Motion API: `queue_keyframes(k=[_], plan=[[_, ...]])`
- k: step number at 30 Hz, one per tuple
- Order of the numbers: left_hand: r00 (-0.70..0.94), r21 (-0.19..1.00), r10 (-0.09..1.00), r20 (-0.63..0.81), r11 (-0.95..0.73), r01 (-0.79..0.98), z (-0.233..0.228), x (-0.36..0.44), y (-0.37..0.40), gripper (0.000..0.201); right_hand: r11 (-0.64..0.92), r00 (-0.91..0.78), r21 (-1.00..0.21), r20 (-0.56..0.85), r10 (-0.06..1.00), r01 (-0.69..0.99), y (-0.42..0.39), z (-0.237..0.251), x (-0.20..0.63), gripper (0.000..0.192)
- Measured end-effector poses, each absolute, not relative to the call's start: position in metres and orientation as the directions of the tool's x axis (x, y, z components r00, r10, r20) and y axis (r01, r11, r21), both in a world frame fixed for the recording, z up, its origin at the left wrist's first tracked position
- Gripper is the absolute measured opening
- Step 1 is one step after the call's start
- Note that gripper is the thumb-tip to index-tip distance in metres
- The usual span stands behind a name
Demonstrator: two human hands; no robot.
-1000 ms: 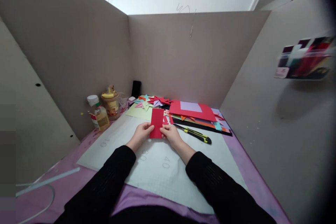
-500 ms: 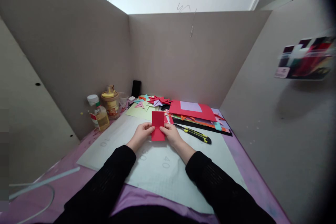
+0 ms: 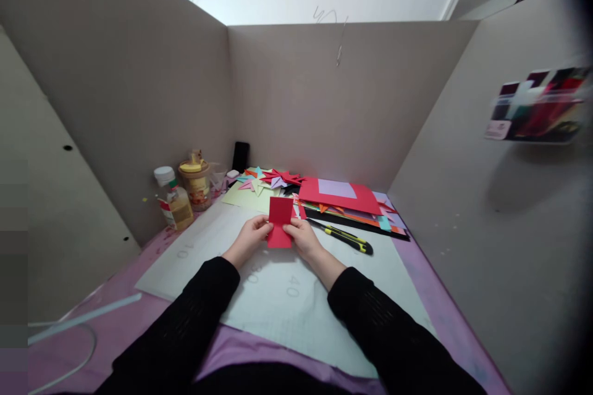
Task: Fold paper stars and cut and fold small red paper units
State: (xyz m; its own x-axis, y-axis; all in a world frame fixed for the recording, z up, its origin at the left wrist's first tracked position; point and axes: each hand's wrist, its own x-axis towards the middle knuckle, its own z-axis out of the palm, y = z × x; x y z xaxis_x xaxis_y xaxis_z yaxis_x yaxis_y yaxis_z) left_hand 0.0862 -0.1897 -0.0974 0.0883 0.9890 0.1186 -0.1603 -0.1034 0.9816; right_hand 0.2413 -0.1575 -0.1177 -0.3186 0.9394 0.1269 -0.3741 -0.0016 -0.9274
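Note:
Between both hands is a small red rectangle of paper (image 3: 280, 213), creased across its middle, its upper half standing up. My left hand (image 3: 255, 233) pinches the left edge near the crease, thumb on the near face. On the opposite edge, my right hand (image 3: 302, 236) has the same kind of pinch. The paper is held just above a white sheet (image 3: 204, 271) printed with numbers. To the right of my right hand lies a black and yellow utility knife (image 3: 347, 239). Fingers behind the paper are hidden.
Folded paper stars (image 3: 280, 178) lie at the back. A stack topped by red paper (image 3: 365, 199) is at back right. A bottle (image 3: 175, 200), a yellow-lidded cup (image 3: 197, 185) and a black phone (image 3: 240, 157) stand at the left. Grey partitions (image 3: 306, 99) enclose the table.
The red paper's upper half has tilted slightly to the right. Both hands stay in nearly the same place, still gripping its edges.

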Motion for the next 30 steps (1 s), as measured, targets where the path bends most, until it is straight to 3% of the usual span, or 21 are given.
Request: queue_keyframes(k=[9,18,25,30], plan=[[-0.005,0.97,0.985,0.173,-0.171,-0.17,-0.095,0.087,-0.19,0.022,-0.08,-0.34,-0.862,0.111,0.934,-0.501,-0.163,-0.112,0.237,0.022],[-0.059,0.924,0.997,0.045,-0.064,-0.377,-0.086,0.099,-0.195,0.012,-0.082,-0.252,-0.838,0.067,0.965,-0.539,-0.164,-0.105,0.235,0.012],[-0.019,0.906,1.0,-0.012,0.003,-0.424,-0.083,0.098,-0.2,0.018,-0.032,-0.271,-0.813,0.157,0.95,-0.582,-0.169,-0.102,0.242,0.013],[-0.024,0.929,0.999,0.039,-0.045,-0.367,-0.088,0.095,-0.199,0.019,0.1,-0.3,-0.901,0.243,0.923,-0.423,-0.163,-0.108,0.247,0.018]])
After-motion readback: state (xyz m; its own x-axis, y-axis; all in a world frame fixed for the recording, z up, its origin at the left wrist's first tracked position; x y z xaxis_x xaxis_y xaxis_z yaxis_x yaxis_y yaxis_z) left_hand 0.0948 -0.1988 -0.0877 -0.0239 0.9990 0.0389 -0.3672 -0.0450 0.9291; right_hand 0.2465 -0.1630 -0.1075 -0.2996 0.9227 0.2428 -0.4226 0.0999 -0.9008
